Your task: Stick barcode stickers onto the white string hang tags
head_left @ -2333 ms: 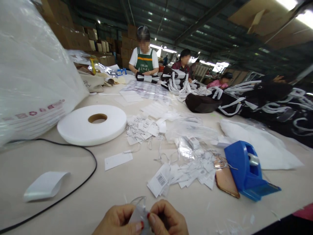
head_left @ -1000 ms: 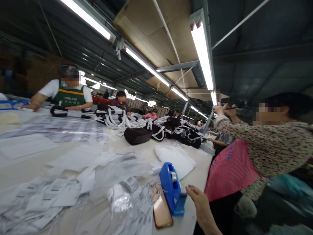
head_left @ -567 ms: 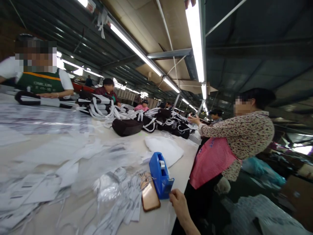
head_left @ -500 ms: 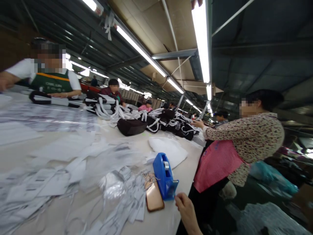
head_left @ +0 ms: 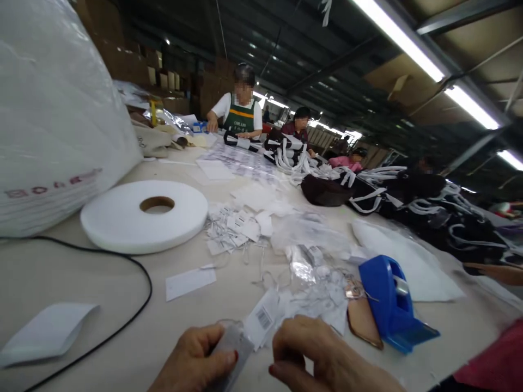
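Note:
At the bottom centre my left hand (head_left: 196, 356) pinches a small greyish, shiny packet (head_left: 237, 351) between thumb and fingers. My right hand (head_left: 318, 348) is just to its right, fingers curled and bent toward the thumb; what it holds, if anything, is too small to name. A white tag with a barcode (head_left: 261, 318) lies beyond and between the hands. Past my right hand are a heap of white tags (head_left: 329, 294), a gold phone (head_left: 363, 321) and a blue tape dispenser (head_left: 392, 305).
A large white roll (head_left: 118, 218) lies at left beside a big plastic bag (head_left: 57, 120). A black cable (head_left: 139, 261) crosses the left side. Black bags with white straps (head_left: 327, 188) are piled behind. A person in a green apron (head_left: 241, 117) stands across the table.
The view has swung left, bringing the roll, bag and cable in. My right hand has left the tape dispenser's front edge. My left hand has come into view with the packet.

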`<act>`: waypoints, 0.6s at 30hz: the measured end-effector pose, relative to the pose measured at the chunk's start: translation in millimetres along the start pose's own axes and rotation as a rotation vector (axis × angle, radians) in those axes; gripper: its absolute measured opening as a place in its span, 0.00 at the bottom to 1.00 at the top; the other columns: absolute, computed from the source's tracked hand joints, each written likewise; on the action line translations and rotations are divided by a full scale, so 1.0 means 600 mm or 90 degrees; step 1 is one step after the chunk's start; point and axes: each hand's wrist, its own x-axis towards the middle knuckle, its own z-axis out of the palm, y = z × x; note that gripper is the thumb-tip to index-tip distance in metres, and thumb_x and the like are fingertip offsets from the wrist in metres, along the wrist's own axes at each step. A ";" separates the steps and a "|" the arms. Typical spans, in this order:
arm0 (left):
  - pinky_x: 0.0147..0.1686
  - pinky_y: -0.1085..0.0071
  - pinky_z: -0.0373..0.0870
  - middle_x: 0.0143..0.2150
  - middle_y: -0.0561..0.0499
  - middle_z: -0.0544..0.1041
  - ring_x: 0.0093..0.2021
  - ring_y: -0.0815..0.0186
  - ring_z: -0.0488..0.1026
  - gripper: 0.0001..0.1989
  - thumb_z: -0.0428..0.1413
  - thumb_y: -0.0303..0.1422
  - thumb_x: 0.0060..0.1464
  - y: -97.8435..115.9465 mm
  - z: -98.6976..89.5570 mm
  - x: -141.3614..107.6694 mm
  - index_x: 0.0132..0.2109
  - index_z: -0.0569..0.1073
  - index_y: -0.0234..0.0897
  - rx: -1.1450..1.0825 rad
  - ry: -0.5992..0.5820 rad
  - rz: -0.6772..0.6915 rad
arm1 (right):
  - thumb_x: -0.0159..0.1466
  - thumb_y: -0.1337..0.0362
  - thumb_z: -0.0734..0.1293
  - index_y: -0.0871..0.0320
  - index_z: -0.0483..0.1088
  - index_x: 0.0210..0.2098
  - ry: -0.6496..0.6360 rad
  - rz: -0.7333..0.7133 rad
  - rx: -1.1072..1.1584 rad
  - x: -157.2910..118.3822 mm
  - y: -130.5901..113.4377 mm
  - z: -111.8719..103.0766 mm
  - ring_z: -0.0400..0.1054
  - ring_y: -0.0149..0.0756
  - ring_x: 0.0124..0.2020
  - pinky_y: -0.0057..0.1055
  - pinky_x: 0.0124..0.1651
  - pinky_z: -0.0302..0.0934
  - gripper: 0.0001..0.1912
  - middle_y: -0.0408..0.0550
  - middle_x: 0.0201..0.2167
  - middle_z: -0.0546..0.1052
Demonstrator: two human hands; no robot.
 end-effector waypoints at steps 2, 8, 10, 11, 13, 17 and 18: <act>0.21 0.77 0.53 0.21 0.51 0.72 0.21 0.71 0.64 0.22 0.66 0.45 0.33 0.006 0.000 -0.005 0.30 0.77 0.29 0.031 -0.017 0.016 | 0.58 0.59 0.65 0.52 0.68 0.33 -0.017 -0.054 -0.038 0.022 -0.016 -0.001 0.64 0.33 0.35 0.28 0.40 0.57 0.05 0.41 0.32 0.70; 0.19 0.78 0.50 0.19 0.55 0.66 0.20 0.73 0.56 0.20 0.63 0.46 0.37 0.010 -0.008 -0.014 0.28 0.74 0.30 0.082 -0.022 0.045 | 0.58 0.64 0.65 0.58 0.67 0.28 -0.069 -0.156 -0.134 0.055 -0.047 -0.005 0.65 0.31 0.31 0.24 0.35 0.55 0.04 0.42 0.26 0.71; 0.20 0.77 0.52 0.21 0.54 0.67 0.22 0.71 0.59 0.19 0.62 0.45 0.38 0.010 -0.006 -0.015 0.28 0.74 0.31 0.082 -0.023 0.053 | 0.59 0.64 0.64 0.58 0.67 0.28 -0.074 -0.167 -0.167 0.062 -0.051 -0.004 0.65 0.31 0.31 0.25 0.35 0.54 0.05 0.42 0.26 0.71; 0.20 0.77 0.53 0.22 0.54 0.68 0.22 0.71 0.59 0.18 0.62 0.44 0.38 0.010 -0.005 -0.016 0.28 0.73 0.31 0.086 -0.025 0.055 | 0.59 0.65 0.64 0.58 0.66 0.27 -0.074 -0.168 -0.184 0.065 -0.051 -0.003 0.65 0.31 0.31 0.25 0.35 0.54 0.05 0.42 0.25 0.71; 0.20 0.77 0.52 0.21 0.54 0.67 0.22 0.71 0.59 0.17 0.61 0.43 0.39 0.009 -0.004 -0.016 0.28 0.73 0.32 0.100 -0.025 0.054 | 0.58 0.65 0.63 0.58 0.66 0.26 -0.072 -0.167 -0.207 0.071 -0.050 0.000 0.64 0.31 0.30 0.26 0.34 0.53 0.05 0.42 0.25 0.71; 0.20 0.76 0.51 0.20 0.55 0.65 0.22 0.71 0.57 0.17 0.60 0.45 0.39 0.007 -0.005 -0.016 0.27 0.72 0.32 0.143 -0.019 0.054 | 0.56 0.65 0.64 0.58 0.67 0.24 -0.062 -0.136 -0.191 0.080 -0.047 0.008 0.60 0.29 0.25 0.26 0.30 0.50 0.05 0.39 0.21 0.67; 0.20 0.76 0.51 0.20 0.55 0.64 0.22 0.71 0.58 0.17 0.60 0.45 0.40 0.007 -0.005 -0.016 0.27 0.72 0.32 0.151 -0.021 0.054 | 0.55 0.65 0.65 0.58 0.68 0.24 -0.057 -0.121 -0.178 0.081 -0.047 0.010 0.58 0.28 0.24 0.25 0.28 0.48 0.05 0.38 0.19 0.65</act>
